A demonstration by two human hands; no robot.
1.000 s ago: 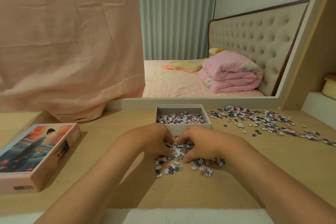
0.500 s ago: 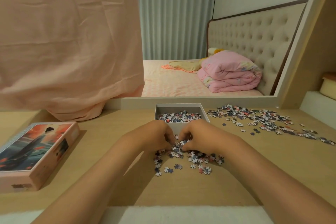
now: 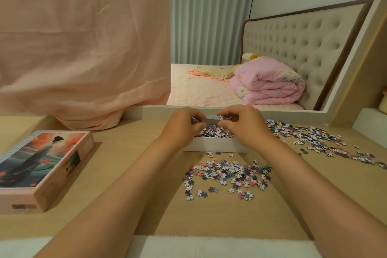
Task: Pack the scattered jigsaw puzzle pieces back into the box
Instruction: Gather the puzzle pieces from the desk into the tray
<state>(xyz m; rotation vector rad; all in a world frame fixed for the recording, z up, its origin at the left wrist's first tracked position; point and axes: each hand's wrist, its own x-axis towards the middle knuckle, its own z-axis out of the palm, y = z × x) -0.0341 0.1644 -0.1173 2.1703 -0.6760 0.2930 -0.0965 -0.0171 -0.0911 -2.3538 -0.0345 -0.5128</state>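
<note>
A white open box [image 3: 215, 146] stands at the middle of the desk, partly filled with jigsaw pieces. My left hand [image 3: 182, 125] and my right hand [image 3: 240, 123] hover side by side over it, fingers curled, each gripping a small bunch of puzzle pieces. In front of the box a loose heap of pieces [image 3: 228, 176] lies on the wood. A longer scatter of pieces [image 3: 320, 138] stretches along the right side of the desk.
The box lid [image 3: 39, 165], printed with a painted figure, lies at the left of the desk. A mirror frame [image 3: 261, 111] runs behind the box, with pink cloth [image 3: 83, 48] draped over its left part. A white padded edge [image 3: 209, 245] runs nearest me.
Both hands rose from the heap in front of the box, carrying pieces, and now sit above the box. The heap is uncovered.
</note>
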